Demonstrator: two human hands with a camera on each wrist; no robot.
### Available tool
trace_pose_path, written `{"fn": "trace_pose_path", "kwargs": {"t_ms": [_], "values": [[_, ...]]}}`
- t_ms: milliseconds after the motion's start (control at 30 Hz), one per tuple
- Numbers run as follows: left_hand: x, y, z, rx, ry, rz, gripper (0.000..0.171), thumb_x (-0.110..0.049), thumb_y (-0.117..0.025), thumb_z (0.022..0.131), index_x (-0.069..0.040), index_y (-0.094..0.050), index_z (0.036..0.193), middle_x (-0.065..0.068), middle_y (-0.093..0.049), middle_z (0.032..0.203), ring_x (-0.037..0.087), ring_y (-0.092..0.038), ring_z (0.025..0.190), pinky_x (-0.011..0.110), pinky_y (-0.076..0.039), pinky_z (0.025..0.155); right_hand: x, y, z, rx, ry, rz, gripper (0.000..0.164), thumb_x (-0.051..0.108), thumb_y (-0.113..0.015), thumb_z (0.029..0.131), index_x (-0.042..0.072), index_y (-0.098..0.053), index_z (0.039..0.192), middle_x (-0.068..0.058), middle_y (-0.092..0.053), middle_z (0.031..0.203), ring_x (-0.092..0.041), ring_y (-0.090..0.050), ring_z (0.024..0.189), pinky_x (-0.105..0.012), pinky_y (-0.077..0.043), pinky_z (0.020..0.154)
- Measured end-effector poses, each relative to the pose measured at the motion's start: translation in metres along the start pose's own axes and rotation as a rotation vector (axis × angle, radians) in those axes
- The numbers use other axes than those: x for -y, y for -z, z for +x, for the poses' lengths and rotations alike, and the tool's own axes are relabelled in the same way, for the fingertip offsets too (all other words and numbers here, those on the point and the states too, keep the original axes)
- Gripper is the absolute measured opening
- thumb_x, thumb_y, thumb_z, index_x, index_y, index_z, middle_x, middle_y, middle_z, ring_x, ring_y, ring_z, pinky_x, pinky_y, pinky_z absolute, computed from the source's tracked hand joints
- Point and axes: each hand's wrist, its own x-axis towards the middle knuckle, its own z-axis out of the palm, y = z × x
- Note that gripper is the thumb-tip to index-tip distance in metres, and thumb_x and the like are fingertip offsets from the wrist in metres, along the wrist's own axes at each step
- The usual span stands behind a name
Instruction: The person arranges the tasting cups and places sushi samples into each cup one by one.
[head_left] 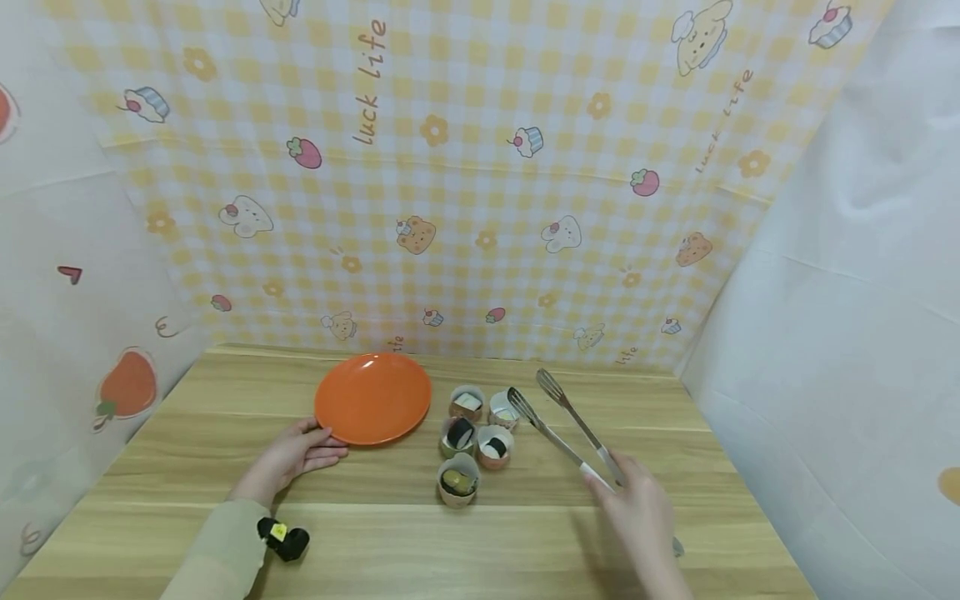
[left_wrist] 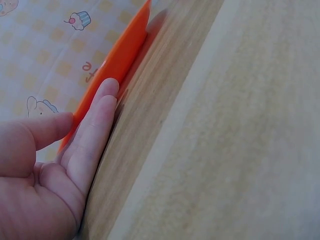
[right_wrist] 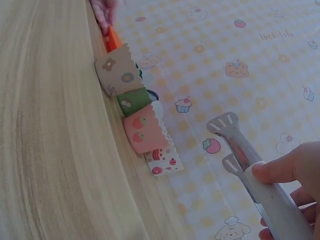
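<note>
My left hand (head_left: 296,454) is at the near-left rim of an orange plate (head_left: 373,398). In the left wrist view its thumb (left_wrist: 57,127) lies against the rim, with straight fingers on the underside. My right hand (head_left: 637,508) grips metal tongs (head_left: 558,442) by their pale handles. The tong tips are spread apart and hold nothing, just right of several small paper cups. The nearest cup (head_left: 457,502) holds a greenish-brown piece. Dark-banded and whitish pieces, looking like sushi, sit in the others, including a pink cup (right_wrist: 142,132) in the right wrist view.
Everything rests on a wooden table (head_left: 360,542). A yellow checked cloth (head_left: 480,183) hangs along its back edge. White cloths hang on the left and right sides. A black device with a yellow mark (head_left: 283,537) is strapped to my left wrist.
</note>
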Motion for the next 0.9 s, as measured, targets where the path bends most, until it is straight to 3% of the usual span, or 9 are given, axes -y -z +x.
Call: {"fn": "trace_pose_path", "kwargs": {"t_ms": [267, 533, 900], "values": [[0.000, 0.000, 0.000, -0.016, 0.011, -0.006, 0.047, -0.009, -0.040, 0.104, 0.013, -0.019, 0.139, 0.013, -0.067, 0.096, 0.023, -0.069, 0.087, 0.038, -0.056, 0.082, -0.003, -0.004, 0.007, -0.016, -0.056, -0.015, 0.056, 0.027, -0.082, 0.076, -0.006, -0.063, 0.116, -0.027, -0.063, 0.110, -0.046, -0.063, 0.094, -0.058, -0.053, 0.076], [-0.002, -0.001, -0.001, -0.008, 0.018, -0.018, 0.053, -0.010, -0.041, 0.104, 0.013, -0.012, 0.142, 0.013, -0.067, 0.096, 0.024, -0.069, 0.087, 0.039, -0.056, 0.082, -0.011, -0.009, 0.011, -0.030, -0.159, -0.019, 0.054, 0.028, -0.078, 0.080, -0.005, -0.062, 0.119, -0.028, -0.061, 0.114, -0.047, -0.061, 0.096, -0.058, -0.051, 0.076], [0.000, 0.000, 0.002, -0.012, 0.013, -0.024, 0.051, -0.010, -0.040, 0.104, 0.014, -0.014, 0.141, 0.012, -0.067, 0.094, 0.023, -0.069, 0.086, 0.038, -0.056, 0.082, -0.022, -0.017, 0.014, -0.112, -0.268, -0.014, 0.054, 0.030, -0.077, 0.081, -0.005, -0.062, 0.119, -0.029, -0.063, 0.106, -0.044, -0.063, 0.082, -0.053, -0.051, 0.060]]}}
